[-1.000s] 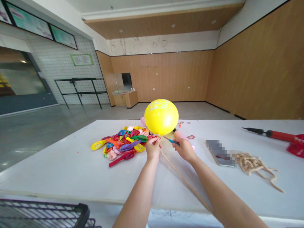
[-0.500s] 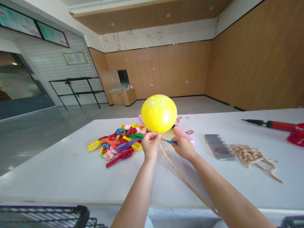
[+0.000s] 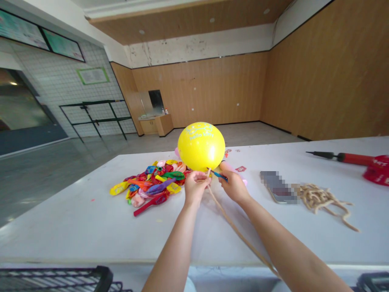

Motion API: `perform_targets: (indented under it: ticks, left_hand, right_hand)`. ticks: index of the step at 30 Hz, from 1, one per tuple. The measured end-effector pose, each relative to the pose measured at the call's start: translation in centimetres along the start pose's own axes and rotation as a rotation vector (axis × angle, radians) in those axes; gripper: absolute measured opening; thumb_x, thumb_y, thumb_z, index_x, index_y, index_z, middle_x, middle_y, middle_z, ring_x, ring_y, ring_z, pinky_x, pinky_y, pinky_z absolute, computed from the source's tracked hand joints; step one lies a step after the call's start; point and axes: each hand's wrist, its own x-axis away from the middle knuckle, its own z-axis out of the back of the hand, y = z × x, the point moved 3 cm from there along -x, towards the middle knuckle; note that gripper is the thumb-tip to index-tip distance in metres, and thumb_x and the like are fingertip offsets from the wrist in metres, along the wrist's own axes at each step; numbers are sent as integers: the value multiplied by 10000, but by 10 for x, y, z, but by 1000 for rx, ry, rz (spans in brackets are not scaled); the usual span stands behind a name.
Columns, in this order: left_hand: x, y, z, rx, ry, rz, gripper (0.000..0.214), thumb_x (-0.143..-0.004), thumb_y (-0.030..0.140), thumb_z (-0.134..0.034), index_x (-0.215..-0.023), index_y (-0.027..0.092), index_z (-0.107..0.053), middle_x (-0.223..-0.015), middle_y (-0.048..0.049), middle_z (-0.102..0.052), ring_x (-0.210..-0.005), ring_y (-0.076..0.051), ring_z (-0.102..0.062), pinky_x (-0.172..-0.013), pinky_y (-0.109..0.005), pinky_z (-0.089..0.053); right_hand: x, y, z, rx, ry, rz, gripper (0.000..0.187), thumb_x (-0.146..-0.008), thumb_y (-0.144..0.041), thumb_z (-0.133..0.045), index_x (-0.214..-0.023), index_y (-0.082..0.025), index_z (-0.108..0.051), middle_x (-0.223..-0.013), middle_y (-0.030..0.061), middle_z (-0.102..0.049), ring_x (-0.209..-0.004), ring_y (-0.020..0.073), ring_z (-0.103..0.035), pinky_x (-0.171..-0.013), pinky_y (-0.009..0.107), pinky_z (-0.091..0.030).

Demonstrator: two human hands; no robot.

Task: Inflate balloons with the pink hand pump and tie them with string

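Left hand (image 3: 196,188): grip closed in a pinch at the neck of the yellow balloon (image 3: 201,146), just under its round body. That pinch carries the balloon upright, clear of the tabletop (image 3: 91,227).
Right hand (image 3: 234,186): fingers curled shut round a thin blue tool (image 3: 219,174), its tip aimed at the balloon's neck; what kind of tool it is, I cannot tell.
Tan string (image 3: 237,233): runs from the neck, between the two hands, down toward the person and past the near edge. It looks straight, so it is probably caught at the neck end.
Loose balloons (image 3: 148,186): flat, many colours, heaped just left of the hands, within easy reach.
Right side: a phone (image 3: 275,186) with a bundle of cord (image 3: 319,198) beside it, and a red pump (image 3: 343,156) well apart.
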Motion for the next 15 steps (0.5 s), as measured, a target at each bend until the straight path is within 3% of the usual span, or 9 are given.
perform_targets:
  ticks: [6, 10, 15]
  left_hand:
    - [0, 4, 1, 9, -6, -21, 241, -595, 316, -779, -738, 143, -688, -673, -54, -672, -618, -176, -628, -544, -278, -516]
    - [0, 4, 0, 78, 19, -4, 375, -552, 327, -822, -811, 140, -626, -699, -45, -669, -623, -162, -623, -523, -255, -509]
    - [3, 6, -5, 130, -113, 50, 588, -567, 351, -829, -1063, 150, -585, -736, -18, -660, -603, -144, -626, -522, -248, -518]
  right_hand:
    - [3, -2, 0, 12, 9, 15, 144, -823, -203, -509, -781, -210, -647, -764, 17, -678, -696, 168, -600, -603, 236, -372]
    - [5, -5, -1, -29, 15, 78, 145, -823, -201, -516, -828, -211, -661, -814, 22, -692, -734, 175, -610, -640, 245, -392]
    - [8, -10, 2, -85, 32, 158, 157, -842, -219, -512, -867, -211, -666, -842, 27, -698, -763, 180, -621, -664, 253, -412]
